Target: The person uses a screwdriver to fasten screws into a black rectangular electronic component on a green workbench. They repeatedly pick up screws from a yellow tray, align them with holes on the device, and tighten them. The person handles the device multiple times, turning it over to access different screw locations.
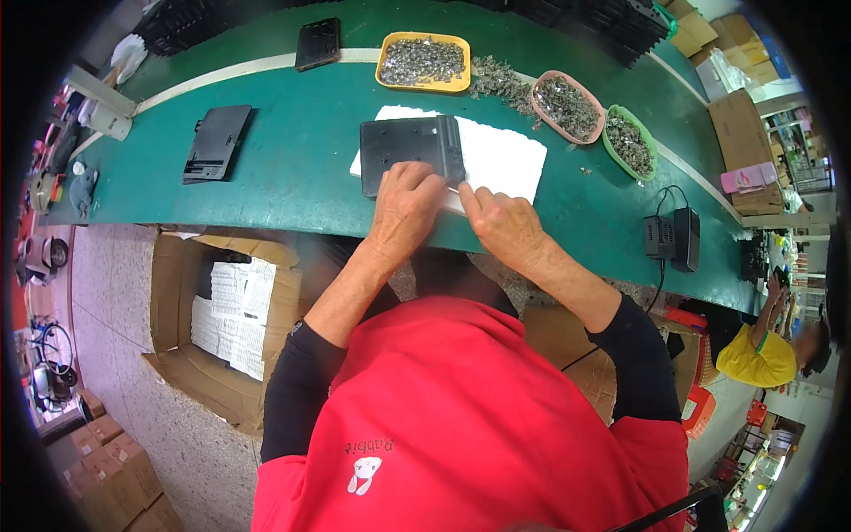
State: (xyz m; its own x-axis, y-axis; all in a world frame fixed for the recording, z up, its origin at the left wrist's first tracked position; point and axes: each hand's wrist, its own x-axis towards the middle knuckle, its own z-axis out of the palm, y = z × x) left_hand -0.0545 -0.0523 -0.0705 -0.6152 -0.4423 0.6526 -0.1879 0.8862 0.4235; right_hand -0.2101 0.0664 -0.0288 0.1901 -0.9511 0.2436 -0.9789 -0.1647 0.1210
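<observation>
A black rectangular plastic case lies on a white foam block at the table's near edge. My left hand is closed, its curled fingers gripping the near side of the case. Close by on the right, my right hand is closed too, with the forefinger and thumb at the near right corner of the case. Whatever those fingertips pinch is hidden or too small to name. Farther left, a second black plastic panel rests on the green table.
Small metal parts fill a yellow tray, a pink tray and a green tray; a loose pile lies between. A dark flat device sits behind. Black power adapters stand right. A carton stands below left.
</observation>
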